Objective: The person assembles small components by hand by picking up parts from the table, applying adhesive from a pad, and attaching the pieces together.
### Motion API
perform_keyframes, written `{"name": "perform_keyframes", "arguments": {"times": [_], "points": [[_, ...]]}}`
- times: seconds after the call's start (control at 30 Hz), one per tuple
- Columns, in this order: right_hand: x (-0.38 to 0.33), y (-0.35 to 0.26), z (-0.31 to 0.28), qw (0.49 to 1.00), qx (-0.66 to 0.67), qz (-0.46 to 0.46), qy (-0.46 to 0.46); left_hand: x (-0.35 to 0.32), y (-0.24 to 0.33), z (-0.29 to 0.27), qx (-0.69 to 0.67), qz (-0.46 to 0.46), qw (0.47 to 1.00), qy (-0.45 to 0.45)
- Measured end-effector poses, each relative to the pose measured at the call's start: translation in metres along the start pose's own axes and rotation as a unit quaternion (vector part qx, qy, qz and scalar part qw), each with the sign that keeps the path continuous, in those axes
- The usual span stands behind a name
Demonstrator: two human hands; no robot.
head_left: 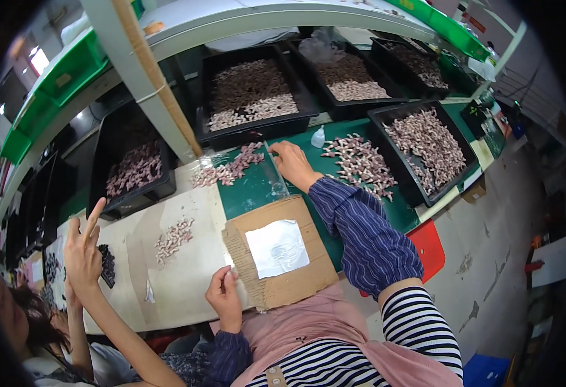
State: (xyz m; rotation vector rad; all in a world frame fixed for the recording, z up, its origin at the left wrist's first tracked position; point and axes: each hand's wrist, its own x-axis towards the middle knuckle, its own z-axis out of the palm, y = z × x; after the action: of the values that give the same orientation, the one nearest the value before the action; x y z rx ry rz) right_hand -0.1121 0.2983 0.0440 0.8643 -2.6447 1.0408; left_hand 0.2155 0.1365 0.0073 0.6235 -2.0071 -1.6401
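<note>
My right hand [294, 166] reaches to the far side of the green work surface, fingers bent together and tips down. What those fingertips hold, if anything, is hidden. Just left of it lies a loose pile of small pinkish pieces [231, 169]; a larger pile [360, 164] spreads to its right. Close to my body, my left hand [223, 297] is closed in a pinch by the left edge of a cardboard sheet [318, 248]; I cannot make out anything in it. On the cardboard lies a creased white square sheet [278, 248].
Black trays [257, 132] of dark and pale small pieces line the back; another tray [425, 200] stands at the right. A small white squeeze bottle [318, 137] stands beyond my right hand. At left, a co-worker's hand [84, 251] is raised near a small pile [174, 240]. A post [144, 77] rises behind.
</note>
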Motion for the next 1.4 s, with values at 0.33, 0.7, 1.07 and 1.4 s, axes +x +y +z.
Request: {"name": "perform_keyframes", "arguments": {"times": [0.33, 0.7, 1.07, 1.4], "points": [[0.013, 0.009, 0.034, 0.994, -0.102, -0.049, -0.003, 0.002, -0.001, 0.000, 0.017, 0.020, 0.999, 0.026], [-0.062, -0.029, -0.020, 0.908, 0.368, 0.190, -0.054, 0.108, 0.001, -0.052, 0.282, 0.145, 0.941, 0.120], [-0.155, -0.072, -0.042, 0.845, 0.462, 0.250, -0.104, 0.092, 0.005, -0.038, 0.366, 0.159, 0.916, 0.033], [-0.180, -0.082, -0.027, 0.913, 0.332, 0.217, -0.096, 0.081, 0.008, -0.040, 0.327, 0.187, 0.926, -0.005]]}}
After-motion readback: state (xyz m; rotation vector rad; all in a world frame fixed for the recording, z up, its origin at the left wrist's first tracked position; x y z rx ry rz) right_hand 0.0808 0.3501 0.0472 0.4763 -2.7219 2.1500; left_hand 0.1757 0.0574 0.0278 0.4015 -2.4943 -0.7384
